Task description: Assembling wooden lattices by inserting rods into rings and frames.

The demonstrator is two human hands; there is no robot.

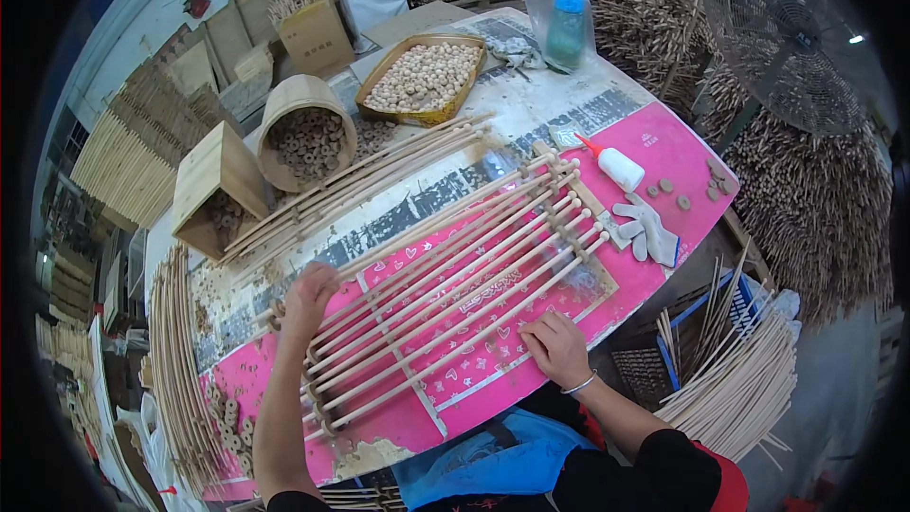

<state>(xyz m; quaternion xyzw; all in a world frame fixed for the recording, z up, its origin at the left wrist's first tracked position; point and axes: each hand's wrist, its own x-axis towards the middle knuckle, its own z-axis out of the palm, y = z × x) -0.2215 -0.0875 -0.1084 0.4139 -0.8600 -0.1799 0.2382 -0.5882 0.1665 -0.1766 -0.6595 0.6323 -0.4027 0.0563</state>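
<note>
A row of several pale wooden rods (455, 299) lies slantwise across the pink table covering. Small round balls (604, 236) cap their right ends, and brown discs (328, 417) sit on them near the left ends. At the upper left of this row, my left hand (313, 292) is closed around the end of the uppermost wooden rod (431, 226); its fingertips are partly hidden. By the table's near side, my right hand (557, 349) hovers or rests beside the nearest rod, fingers loosely bent and apart. Nothing shows in it.
Behind the rods stand a basket of wooden balls (459, 45), a tipped round tub (308, 100) and a wooden box (210, 192) with discs. A glue bottle (621, 171), a glove (649, 230) and loose discs lie right. A fan (801, 38) stands beyond; rod bundles (175, 360) lie left.
</note>
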